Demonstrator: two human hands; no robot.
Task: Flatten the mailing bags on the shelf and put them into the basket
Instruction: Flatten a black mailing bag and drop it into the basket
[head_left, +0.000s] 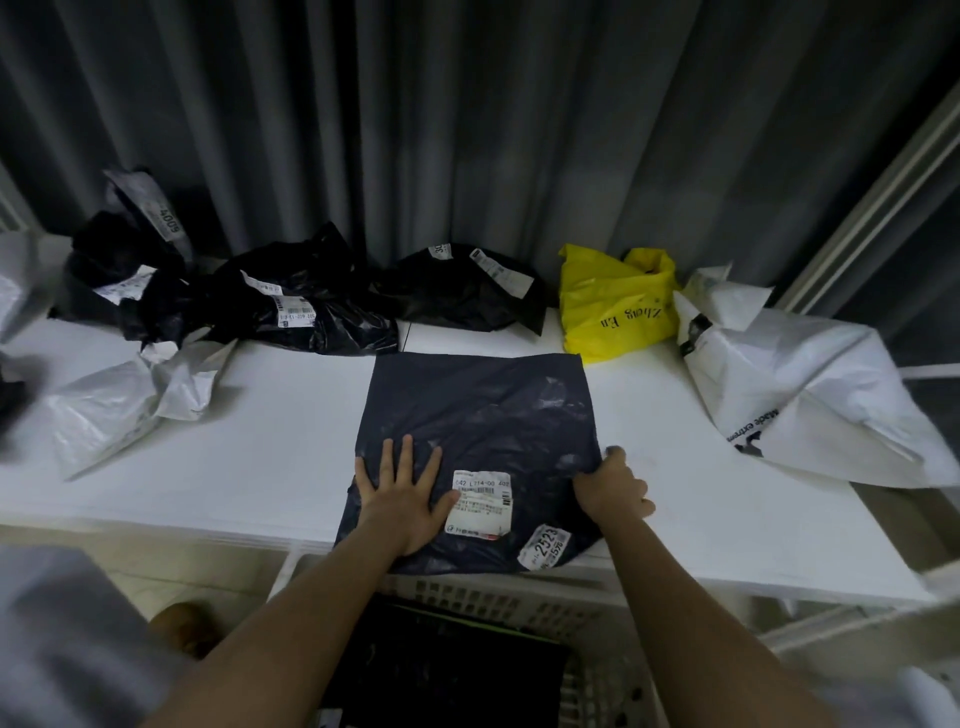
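While the left hand (402, 499) is pressing flat on the black mailing bag (478, 447) and the right hand (613, 488) is gripping its edge, the slick bag is risking sliding off the shelf (291, 415).

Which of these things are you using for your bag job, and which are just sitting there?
For the job: flat dark bag under left hand and right hand; crumpled black bags; yellow bag; white bags; basket; shelf.

Just there: grey curtain.
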